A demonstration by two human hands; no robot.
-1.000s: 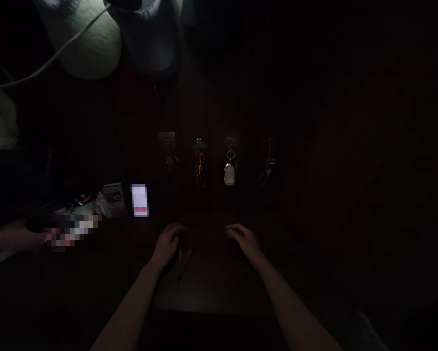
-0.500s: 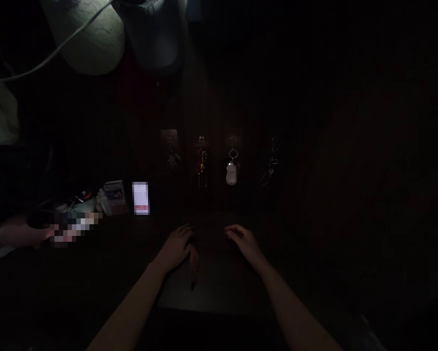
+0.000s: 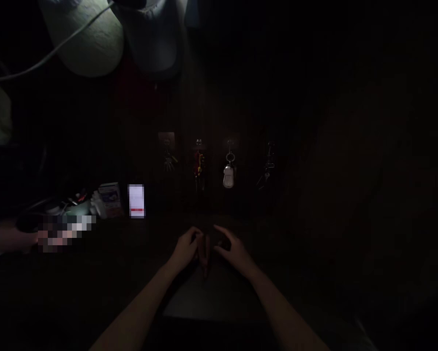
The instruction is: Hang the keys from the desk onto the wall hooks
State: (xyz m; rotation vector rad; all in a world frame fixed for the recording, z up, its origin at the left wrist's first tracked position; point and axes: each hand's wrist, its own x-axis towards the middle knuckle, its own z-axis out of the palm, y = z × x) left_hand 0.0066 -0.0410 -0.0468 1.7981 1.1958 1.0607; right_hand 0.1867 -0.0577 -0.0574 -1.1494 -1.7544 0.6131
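In the dim light, my left hand (image 3: 186,249) has its fingers curled round a narrow reddish-brown folded strip (image 3: 204,258), whose exact kind I cannot make out. The strip hangs or lies just beyond the fingertips, its lower end pointing towards me. To its right, my right hand (image 3: 234,249) is open, thumb and forefinger spread apart towards the strip with a small gap between. Both hands are over a dark tabletop (image 3: 204,302).
Several bunches of keys hang on hooks beyond the hands, one with a pale fob (image 3: 228,176). A lit phone screen (image 3: 136,201), a small box (image 3: 111,199) and clutter stand at the left. Caps (image 3: 90,44) and a pale cable (image 3: 65,46) hang above.
My left hand has moved right and closed round the strip, which has come up and now looks folded. The right hand has come slightly nearer, its thumb and forefinger opening.
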